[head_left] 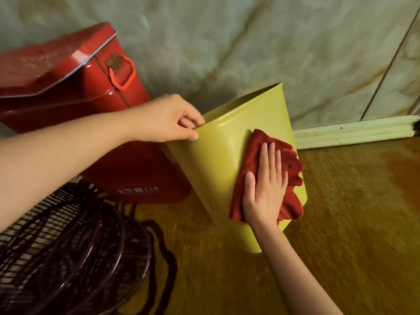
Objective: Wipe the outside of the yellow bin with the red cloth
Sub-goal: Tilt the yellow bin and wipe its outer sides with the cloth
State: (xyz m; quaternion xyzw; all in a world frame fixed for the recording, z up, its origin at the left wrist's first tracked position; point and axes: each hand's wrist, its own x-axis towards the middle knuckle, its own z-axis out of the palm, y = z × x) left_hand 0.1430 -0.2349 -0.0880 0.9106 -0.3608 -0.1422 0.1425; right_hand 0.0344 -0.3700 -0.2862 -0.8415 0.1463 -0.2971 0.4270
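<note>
The yellow bin (218,160) stands tilted on the brown floor in the middle of the head view, its open top turned up and away toward the wall. My left hand (166,119) pinches the bin's rim at the left, thumb outside and fingers over the edge. A crumpled red cloth (252,155) lies against the bin's outer side wall. My right hand (263,187) presses flat on the cloth with fingers spread, pointing up the wall. Part of the cloth hangs past the bin's right edge.
A red metal box (75,87) with a lid and side handle stands left of the bin, against the marbled wall. A dark wire fan guard (63,253) and a cord fill the lower left. A pale skirting board (354,130) runs at right above the brown floor (352,223).
</note>
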